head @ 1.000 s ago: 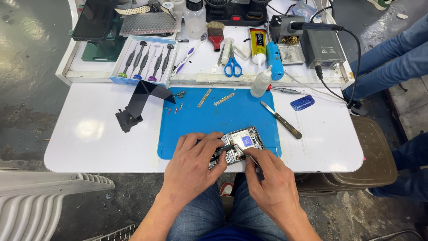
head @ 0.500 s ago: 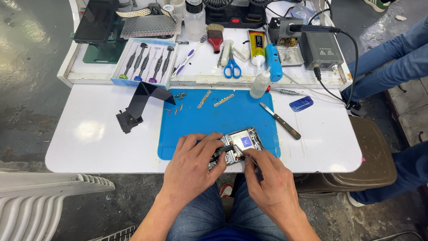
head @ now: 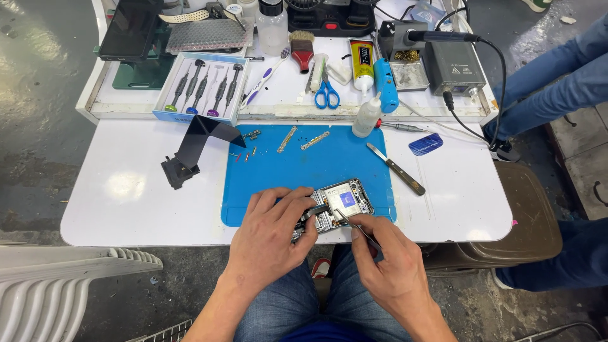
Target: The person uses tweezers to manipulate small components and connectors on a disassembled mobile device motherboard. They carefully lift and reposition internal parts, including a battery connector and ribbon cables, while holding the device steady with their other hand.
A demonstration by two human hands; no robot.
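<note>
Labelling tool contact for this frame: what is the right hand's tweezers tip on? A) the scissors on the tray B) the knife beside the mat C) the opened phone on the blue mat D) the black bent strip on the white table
C: the right hand holds thin tweezers whose tip reaches the opened phone on the blue mat, while the left hand steadies the phone's lower end.

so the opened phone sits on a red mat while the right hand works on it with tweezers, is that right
Not quite: the head view shows a blue rubber mat, not red. The opened phone with its exposed circuit board lies on it, and the right hand works on it with thin metal tweezers.
</note>
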